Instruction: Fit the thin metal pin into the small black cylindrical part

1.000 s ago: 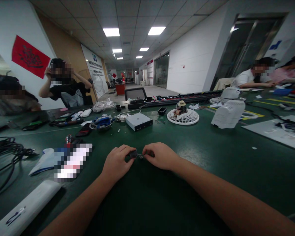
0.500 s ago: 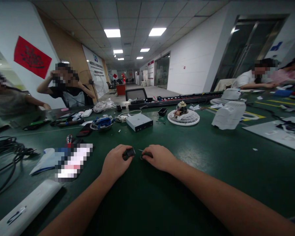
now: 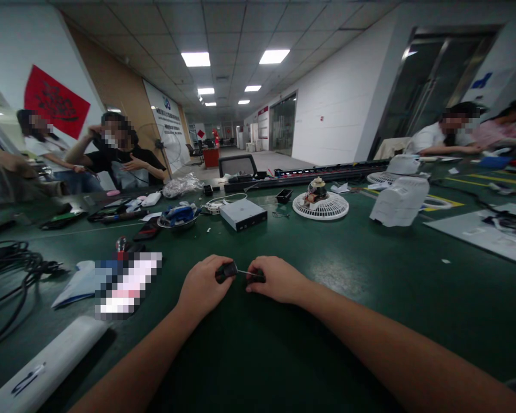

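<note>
On the dark green anti-static mat point(image 3: 327, 338), a thin metal pin point(image 3: 242, 272) is being held out between the two hands, and this is where trouble could come: if the grip is loosened or a sharp tug is given, the slender pin could be bent or dropped, and it would be hard to pick out against the dark surface. A slip could also see the small black plastic block point(image 3: 226, 272) wrenched off the pin, while a wide swing of the arms up the mat could knock the flat silver-grey metal drive box point(image 3: 243, 214). The left hand point(image 3: 204, 285) is curled closed and clamped on the block, with the pin seen running out of it to the right. The right hand point(image 3: 277, 280) is curled as well, pinched on a small dark piece point(image 3: 257, 277) at the pin's far end, though what that piece is cannot be told at this size. The hands are kept close together, not touching, with only the pin bridging the gap. Farther up the mat, a round white plastic fan grille point(image 3: 320, 209) is laid just beyond the box, and a tangled black cable point(image 3: 12, 258) is coiled well off to the left.
</note>
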Tool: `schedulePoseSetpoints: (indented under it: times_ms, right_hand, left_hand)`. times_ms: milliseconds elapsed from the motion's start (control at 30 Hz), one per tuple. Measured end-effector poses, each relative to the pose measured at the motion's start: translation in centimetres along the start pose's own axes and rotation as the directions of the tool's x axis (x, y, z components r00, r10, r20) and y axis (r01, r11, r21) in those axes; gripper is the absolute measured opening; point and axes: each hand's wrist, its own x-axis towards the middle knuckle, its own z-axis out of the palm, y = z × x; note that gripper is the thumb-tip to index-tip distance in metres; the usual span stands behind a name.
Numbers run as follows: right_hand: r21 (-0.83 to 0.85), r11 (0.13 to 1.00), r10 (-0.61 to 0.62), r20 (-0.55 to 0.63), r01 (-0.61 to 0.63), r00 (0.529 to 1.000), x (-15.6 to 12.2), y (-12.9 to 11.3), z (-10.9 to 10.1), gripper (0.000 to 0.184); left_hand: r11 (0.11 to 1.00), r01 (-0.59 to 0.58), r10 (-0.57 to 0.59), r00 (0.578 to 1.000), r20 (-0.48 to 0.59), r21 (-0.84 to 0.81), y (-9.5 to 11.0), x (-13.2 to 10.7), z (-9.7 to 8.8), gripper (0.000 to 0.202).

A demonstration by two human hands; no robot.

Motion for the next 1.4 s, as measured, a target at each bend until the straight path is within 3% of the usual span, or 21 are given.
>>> schedulePoseSetpoints:
  times_ms: [133,267,533,600,867,1033,1133,1300,1400]
  right_hand:
    - [0.151,0.985,0.082,-0.013,-0.079,0.997,0.1,0.0,-0.2,0.025]
    - [0.193,0.979,0.094,-0.109,-0.072,0.990,0.1,-0.1,-0.3,0.019]
    - [0.130,0.980,-0.112,-0.263,0.151,0.958,0.0,-0.2,-0.2,0.010]
    - [0.130,0.980,-0.110,-0.284,0.152,0.952,0.0,-0.2,-0.2,0.007]
    - [0.213,0.977,0.038,-0.180,0.001,0.983,-0.2,-0.4,-0.3,0.017]
    - [0.306,0.952,0.023,-0.113,0.013,0.993,-0.2,-0.1,-0.3,0.016]
    - [0.289,0.957,0.002,-0.118,0.033,0.993,-0.2,-0.3,-0.2,0.016]
    - [0.119,0.988,-0.061,-0.280,0.097,0.958,-0.3,-0.8,-0.6,0.020]
    - [-0.016,0.996,-0.094,-0.255,0.092,0.962,-0.3,-0.4,-1.0,0.023]
  left_hand:
    - [0.999,-0.037,0.038,0.999,0.038,-0.006,0.2,0.0,-0.1,0.029]
    - [0.996,-0.090,0.090,0.995,0.049,-0.003,0.3,-0.1,0.0,0.039]
    - [0.971,-0.234,0.238,0.966,0.102,-0.055,0.7,-0.3,-0.3,0.032]
    - [0.964,-0.254,0.260,0.960,0.101,-0.074,0.7,-0.3,-0.4,0.031]
    - [0.927,-0.365,0.374,0.917,0.138,-0.087,1.1,-0.4,-0.6,0.034]
    - [0.925,-0.368,0.378,0.916,0.135,-0.095,1.1,-0.4,-0.6,0.032]
    - [0.935,-0.341,0.351,0.930,0.114,-0.094,1.0,-0.4,-0.4,0.034]
    - [0.987,-0.108,0.111,0.994,0.016,-0.118,0.6,-0.2,0.1,0.029]
    - [0.995,-0.017,0.015,1.000,-0.014,-0.102,0.2,0.0,0.1,0.025]
